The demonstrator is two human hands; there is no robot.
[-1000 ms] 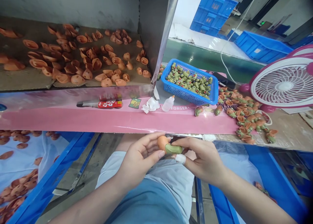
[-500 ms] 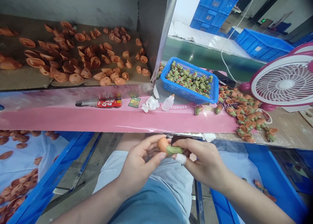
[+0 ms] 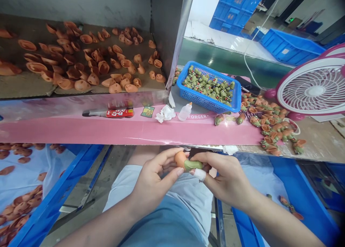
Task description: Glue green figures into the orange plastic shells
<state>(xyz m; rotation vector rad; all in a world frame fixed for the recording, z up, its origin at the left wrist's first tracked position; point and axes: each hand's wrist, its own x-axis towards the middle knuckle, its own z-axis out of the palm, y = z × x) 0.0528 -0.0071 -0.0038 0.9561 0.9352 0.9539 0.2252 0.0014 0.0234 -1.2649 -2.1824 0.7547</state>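
Over my lap, just off the table's front edge, my left hand is closed round an orange hollow clay-like piece. My right hand, with white tape round one fingertip, pinches a green figure part. The orange piece and the green part touch each other, end to end. Fingers hide the outer ends of both. A small white squeeze bottle and a crumpled tissue lie on the pink mat beyond my hands.
A blue basket holds many green parts. Joined orange-and-green pieces are heaped beside a pink-and-white fan. Orange pieces lie in the box at left. A red-labelled marker lies before it. Blue bins flank my legs.
The view has shifted very slightly. Both hands keep the same hold on the orange piece and the green part, with hardly any movement.
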